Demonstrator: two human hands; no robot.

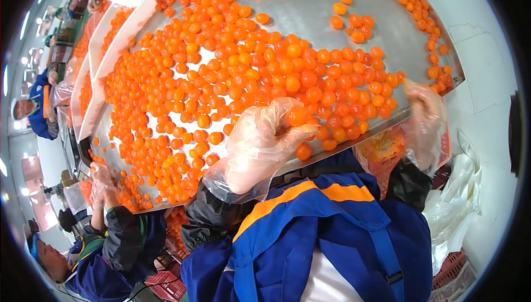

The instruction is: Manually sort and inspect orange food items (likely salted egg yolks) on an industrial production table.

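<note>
Many small orange cherry tomatoes [249, 59] lie spread over a metal-topped table [305, 16]. My left hand [265, 136], in a clear plastic glove, is over the near part of the pile with an orange cherry tomato [297, 116] held between thumb and curled fingers. To the right, my right hand [425, 111], gloved the same way, hangs just past the table's near edge beside the right end of the pile. Its fingertips point down at the rim near a few tomatoes; whether they hold anything cannot be told.
White divided trays [99, 70] with tomatoes stand at the left. A co-worker's gloved hands [101, 182] are at the table's left corner. A red crate [383, 144] lined with plastic sits below my right hand. White plastic sheeting [452, 202] and a wall [481, 53] are at the right.
</note>
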